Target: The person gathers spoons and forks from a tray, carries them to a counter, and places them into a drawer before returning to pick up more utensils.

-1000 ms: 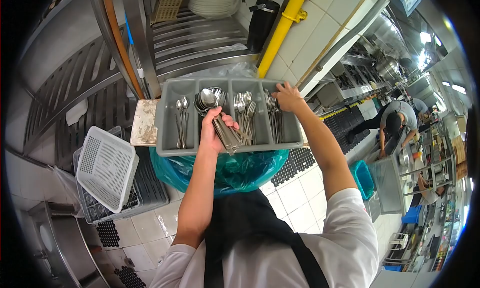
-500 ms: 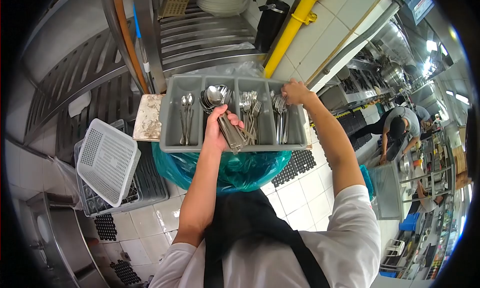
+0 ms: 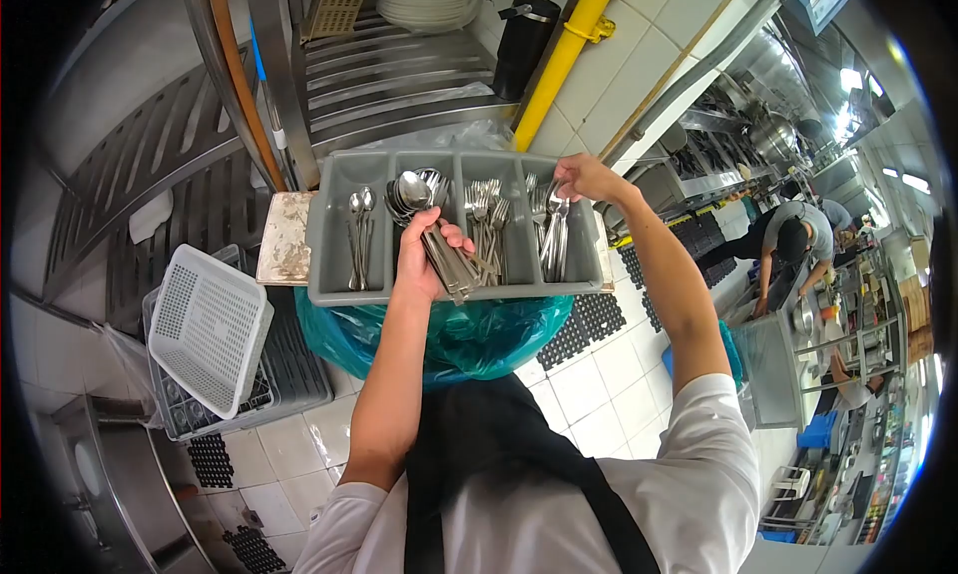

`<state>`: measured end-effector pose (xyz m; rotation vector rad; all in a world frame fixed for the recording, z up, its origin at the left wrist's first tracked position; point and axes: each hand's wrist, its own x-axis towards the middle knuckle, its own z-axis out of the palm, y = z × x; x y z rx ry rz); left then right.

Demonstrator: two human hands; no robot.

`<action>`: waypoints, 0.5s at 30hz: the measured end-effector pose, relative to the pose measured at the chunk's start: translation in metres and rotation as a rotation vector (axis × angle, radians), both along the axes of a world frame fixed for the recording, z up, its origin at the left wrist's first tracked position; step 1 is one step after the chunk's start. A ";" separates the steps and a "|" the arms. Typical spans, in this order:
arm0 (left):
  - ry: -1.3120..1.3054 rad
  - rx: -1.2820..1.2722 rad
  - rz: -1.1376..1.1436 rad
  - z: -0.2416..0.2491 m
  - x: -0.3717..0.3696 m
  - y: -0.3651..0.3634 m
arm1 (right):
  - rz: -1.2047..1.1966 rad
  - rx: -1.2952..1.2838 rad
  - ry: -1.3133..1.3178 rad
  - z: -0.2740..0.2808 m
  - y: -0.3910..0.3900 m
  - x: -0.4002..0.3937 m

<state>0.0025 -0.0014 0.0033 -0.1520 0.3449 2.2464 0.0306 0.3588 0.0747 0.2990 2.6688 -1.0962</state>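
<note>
A grey cutlery tray (image 3: pixel 339 290) with several compartments lies in front of me. My left hand (image 3: pixel 421 255) is closed round a bundle of spoons (image 3: pixel 412 190), bowls pointing away, above the second compartment. My right hand (image 3: pixel 589 179) reaches over the far right corner, its fingertips pinched on the head of a fork (image 3: pixel 558 207) in the rightmost compartment. More forks (image 3: pixel 539 207) lie beside it there. Another group of forks (image 3: pixel 489 215) fills the third compartment. A few small spoons (image 3: pixel 360 225) rest in the leftmost one.
Beneath the tray are a worn board (image 3: pixel 284 240) and a green plastic bag (image 3: pixel 449 339). At left, a white perforated basket (image 3: pixel 210 324) sits on a grey rack (image 3: pixel 299 374). A yellow pipe (image 3: pixel 564 60) and black flask (image 3: pixel 524 50) stand behind. A person (image 3: pixel 798 240) bends over at right.
The view has shifted slightly, so the tray appears farther left. My right fingers now show on a fork head, which has separated from the other forks. My left hand still grips the spoons.
</note>
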 end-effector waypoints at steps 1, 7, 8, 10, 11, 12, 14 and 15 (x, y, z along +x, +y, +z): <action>0.003 0.000 -0.001 -0.001 -0.001 0.000 | 0.010 0.027 0.009 -0.005 -0.002 -0.001; 0.003 0.002 -0.007 -0.002 -0.002 0.001 | 0.035 0.418 0.388 -0.037 -0.019 0.004; -0.002 0.000 -0.004 -0.002 -0.002 0.001 | -0.036 0.515 0.423 -0.037 -0.022 0.005; 0.007 -0.002 0.001 -0.002 -0.001 0.000 | -0.128 0.545 0.239 -0.026 -0.037 0.013; 0.012 -0.002 0.002 -0.001 0.000 0.000 | -0.146 0.474 0.024 -0.015 -0.045 0.018; 0.001 0.006 -0.003 -0.002 0.000 0.000 | -0.167 0.399 -0.190 -0.005 -0.057 0.025; -0.016 0.025 -0.015 -0.003 -0.001 0.000 | -0.170 0.397 -0.234 0.007 -0.092 0.044; -0.009 0.017 -0.011 -0.002 -0.001 0.001 | -0.170 0.397 -0.255 0.008 -0.104 0.048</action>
